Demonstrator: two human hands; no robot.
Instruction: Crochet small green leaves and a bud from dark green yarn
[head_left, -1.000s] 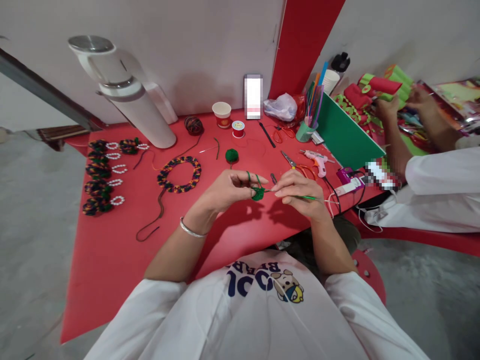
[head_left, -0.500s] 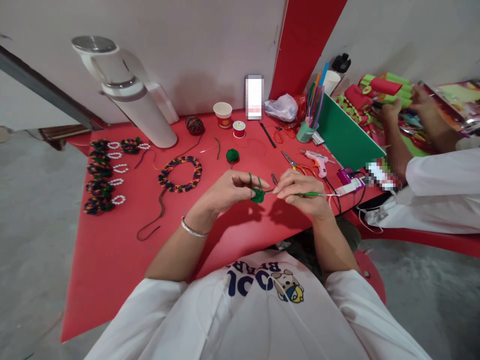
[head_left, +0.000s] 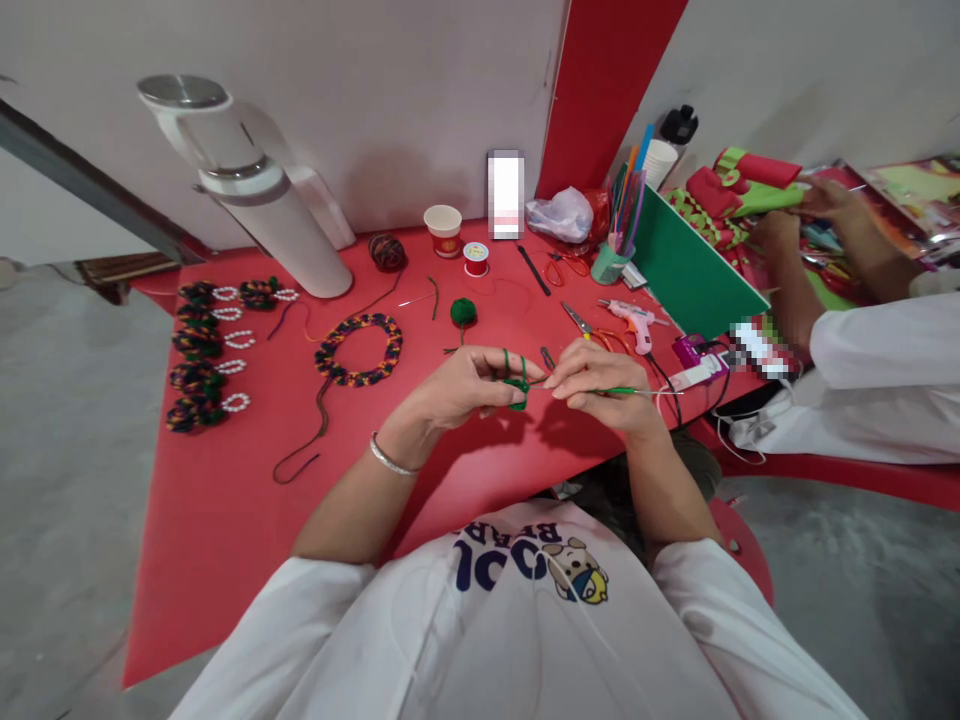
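Observation:
Between thumb and fingers my left hand (head_left: 474, 388) pinches a small green crochet piece (head_left: 518, 393), and green yarn loops over its index finger. My right hand (head_left: 600, 383) is closed on a crochet hook (head_left: 619, 390) with a green grip, its tip pointing left at the piece; whether the tip sits in a stitch I cannot tell. Just behind my left hand lies a green yarn ball (head_left: 463, 312). On the left of the table rests a multicoloured crocheted ring (head_left: 358, 350) with a brown tail.
Several yarn bundles (head_left: 196, 340) with bead loops line the table's left side. A tall white thermos (head_left: 277, 220) stands behind them. Scissors (head_left: 589, 328) and a pink glue gun (head_left: 634, 318) lie right of centre. Beyond a green board (head_left: 694, 265), another person's hands (head_left: 780, 240) handle red and green material.
My left hand has turned slightly, so its fingers cover more of the green crochet piece. My right hand has barely moved. The other person's hands have shifted at the red and green material.

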